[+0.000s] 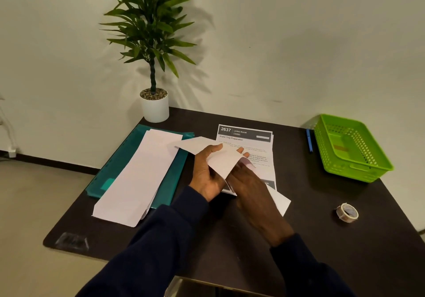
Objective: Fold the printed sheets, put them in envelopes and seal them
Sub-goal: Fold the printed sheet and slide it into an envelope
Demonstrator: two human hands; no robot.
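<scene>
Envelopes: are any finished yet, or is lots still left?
None looks sealed yet. The left hand and right hand hold one white paper. Printed sheets lie flat beneath, the envelope pile waits on the teal folder, and the tape roll sits apart. Most seems left.

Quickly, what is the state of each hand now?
Left hand: holds the white paper, thumb on top.
Right hand: fingers hidden behind the paper; grip cannot be told.
</scene>
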